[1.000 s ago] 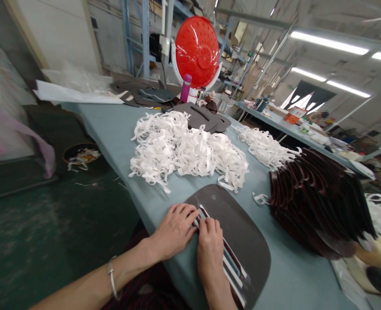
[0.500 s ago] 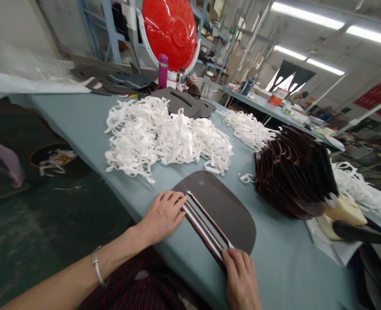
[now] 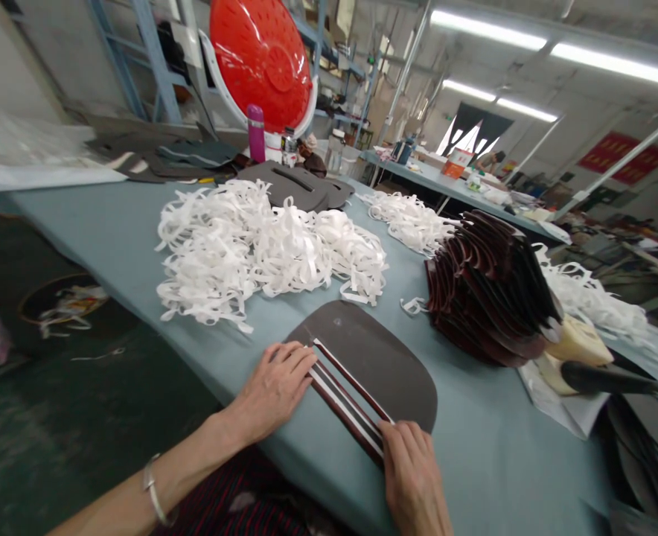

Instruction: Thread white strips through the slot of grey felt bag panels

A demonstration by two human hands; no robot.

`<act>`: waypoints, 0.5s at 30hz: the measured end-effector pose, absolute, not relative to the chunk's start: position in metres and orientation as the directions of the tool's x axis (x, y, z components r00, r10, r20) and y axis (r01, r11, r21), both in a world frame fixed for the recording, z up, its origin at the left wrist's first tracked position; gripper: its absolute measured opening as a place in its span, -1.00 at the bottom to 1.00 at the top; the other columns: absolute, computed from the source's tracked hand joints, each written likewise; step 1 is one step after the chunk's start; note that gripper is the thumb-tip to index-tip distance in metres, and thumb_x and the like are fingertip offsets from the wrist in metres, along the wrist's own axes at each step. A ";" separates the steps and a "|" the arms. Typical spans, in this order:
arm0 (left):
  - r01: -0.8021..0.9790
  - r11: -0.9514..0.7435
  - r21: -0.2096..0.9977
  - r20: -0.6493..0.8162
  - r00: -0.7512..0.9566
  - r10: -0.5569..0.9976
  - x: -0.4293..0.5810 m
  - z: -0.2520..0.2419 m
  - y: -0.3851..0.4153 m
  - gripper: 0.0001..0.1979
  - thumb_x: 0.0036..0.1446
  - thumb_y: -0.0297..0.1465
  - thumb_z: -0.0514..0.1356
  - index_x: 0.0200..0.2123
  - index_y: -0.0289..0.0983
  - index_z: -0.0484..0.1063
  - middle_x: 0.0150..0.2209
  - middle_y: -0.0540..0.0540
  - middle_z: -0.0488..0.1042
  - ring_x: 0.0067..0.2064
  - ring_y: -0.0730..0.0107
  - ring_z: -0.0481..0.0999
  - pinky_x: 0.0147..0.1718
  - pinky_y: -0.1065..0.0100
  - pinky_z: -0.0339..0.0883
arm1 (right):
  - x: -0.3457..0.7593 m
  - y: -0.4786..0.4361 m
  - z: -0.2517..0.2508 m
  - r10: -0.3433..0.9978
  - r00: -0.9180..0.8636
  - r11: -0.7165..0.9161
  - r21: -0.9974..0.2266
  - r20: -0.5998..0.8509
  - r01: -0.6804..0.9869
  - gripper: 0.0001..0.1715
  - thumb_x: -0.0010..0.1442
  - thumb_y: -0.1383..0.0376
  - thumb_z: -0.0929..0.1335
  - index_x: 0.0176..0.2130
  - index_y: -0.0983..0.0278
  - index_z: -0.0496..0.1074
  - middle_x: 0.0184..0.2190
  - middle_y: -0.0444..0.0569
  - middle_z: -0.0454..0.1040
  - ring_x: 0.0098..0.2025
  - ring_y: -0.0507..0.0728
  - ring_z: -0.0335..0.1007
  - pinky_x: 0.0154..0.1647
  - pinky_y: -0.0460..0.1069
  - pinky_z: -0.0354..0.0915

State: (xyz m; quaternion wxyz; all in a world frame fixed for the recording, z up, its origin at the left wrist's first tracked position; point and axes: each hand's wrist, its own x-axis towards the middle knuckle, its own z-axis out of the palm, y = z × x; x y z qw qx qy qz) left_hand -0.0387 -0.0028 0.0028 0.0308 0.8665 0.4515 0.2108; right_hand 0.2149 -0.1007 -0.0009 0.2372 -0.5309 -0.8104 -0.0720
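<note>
A rounded dark grey panel (image 3: 374, 357) lay flat on the blue-grey table (image 3: 474, 454) close to its near edge, directly in front of the person, with parallel maroon and white strips (image 3: 348, 398) running diagonally across its lower-left part. The left hand (image 3: 273, 391), with a metal bangle (image 3: 153, 500) on its wrist, rested at the upper end of the strips, its fingers (image 3: 298, 361) together and lying flat rather than clamped. The right hand (image 3: 412, 476) sat at the lower end, its fingers (image 3: 404, 439) also together, though I could not tell whether they pinched the strips. Beyond the panel lay a large tangled pile of white strips (image 3: 262, 253). To the right stood a fanned stack of dark brown pieces (image 3: 488, 290), with a small white loop (image 3: 412, 305) just beside it.
</note>
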 end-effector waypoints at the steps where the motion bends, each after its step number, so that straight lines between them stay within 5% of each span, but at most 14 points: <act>1: 0.769 -0.591 0.243 0.341 0.503 0.794 -0.039 0.004 -0.003 -0.66 0.25 -0.39 0.04 0.08 -0.21 0.31 0.08 -0.12 0.39 0.13 0.16 0.28 0.10 0.07 0.08 | 0.210 -0.097 -0.001 0.831 -0.315 0.413 -0.129 0.459 0.902 -0.73 0.30 0.43 0.15 -0.08 0.32 0.34 -0.32 0.02 0.39 -0.25 0.15 0.27 -0.26 0.04 0.20; 6: 0.759 -0.610 0.227 0.320 0.533 0.783 -0.038 0.009 -0.001 -0.66 0.25 -0.42 -0.01 0.07 -0.23 0.33 0.19 -0.12 0.29 0.24 0.15 0.14 0.14 0.07 0.05 | 0.194 -0.088 -0.012 0.838 -0.296 0.372 -0.083 0.458 0.924 -0.73 0.29 0.43 0.16 -0.07 0.31 0.34 -0.27 0.04 0.39 -0.25 0.16 0.27 -0.28 0.04 0.20; 15: 0.796 -0.595 0.113 0.268 0.552 0.789 -0.030 0.008 0.002 -0.60 0.22 -0.40 0.00 0.13 -0.27 0.27 0.20 -0.15 0.29 0.19 0.13 0.23 0.13 0.09 0.09 | 0.206 -0.101 -0.018 0.834 -0.350 0.345 0.092 0.427 0.934 -0.69 0.28 0.34 0.20 -0.02 0.31 0.37 -0.33 0.03 0.42 -0.24 0.19 0.30 -0.17 0.13 0.20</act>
